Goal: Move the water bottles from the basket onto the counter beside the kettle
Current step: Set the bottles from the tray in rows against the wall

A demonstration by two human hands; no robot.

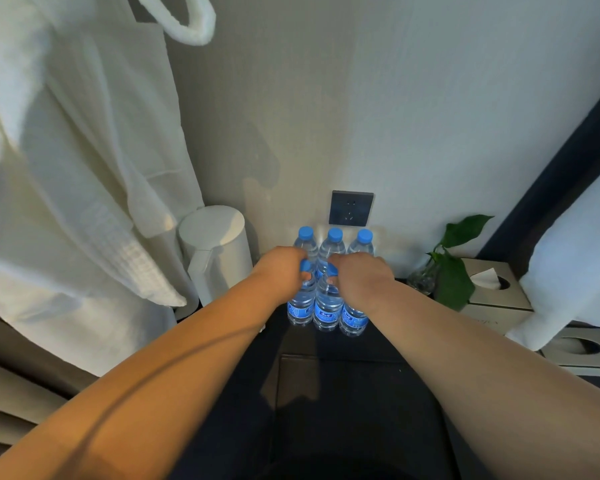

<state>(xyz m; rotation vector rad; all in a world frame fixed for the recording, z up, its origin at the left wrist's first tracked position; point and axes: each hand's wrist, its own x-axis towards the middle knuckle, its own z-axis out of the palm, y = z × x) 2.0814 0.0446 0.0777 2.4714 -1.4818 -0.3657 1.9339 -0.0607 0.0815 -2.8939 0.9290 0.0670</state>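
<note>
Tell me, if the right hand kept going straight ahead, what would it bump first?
Probably the back row bottles just beyond the right hand, then the wall with its socket. Depth is hard to judge.

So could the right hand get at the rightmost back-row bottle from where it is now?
Probably yes. The right hand grips a front-row cap just in front of that back-right bottle, whose cap stands clear above the hand. It would have to let go first; nothing else blocks it.

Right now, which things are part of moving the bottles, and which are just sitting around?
Part of the job: water bottles, kettle, counter, left hand and right hand, each gripping a front bottle's cap.

Just there: bathrobe, wall socket, plant, tissue box.
</note>
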